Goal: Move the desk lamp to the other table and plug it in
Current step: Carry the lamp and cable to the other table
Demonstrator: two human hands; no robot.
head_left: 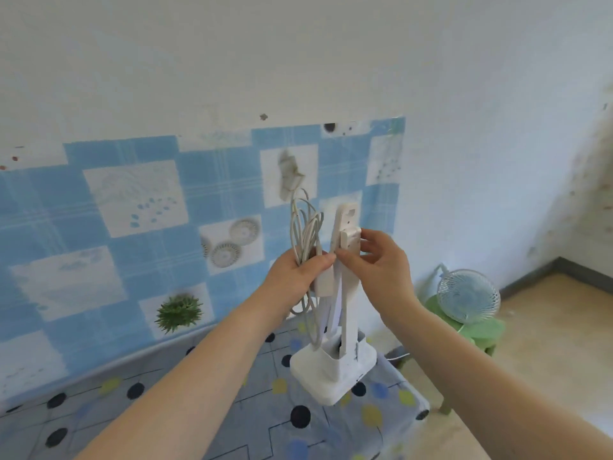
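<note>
The left hand grips the power strip and looped cord, the right hand pinches the plug — the lamp looks light, bottom-heavy — best steadied by its stem.

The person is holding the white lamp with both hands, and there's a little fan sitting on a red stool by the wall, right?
Almost. The stool under the little fan is green, not red, as the head view shows. The rest holds: both the left hand and the right hand are holding the white lamp, and the left hand also grips its bundled cord.

Head view, forward-down, close over hands.
</note>
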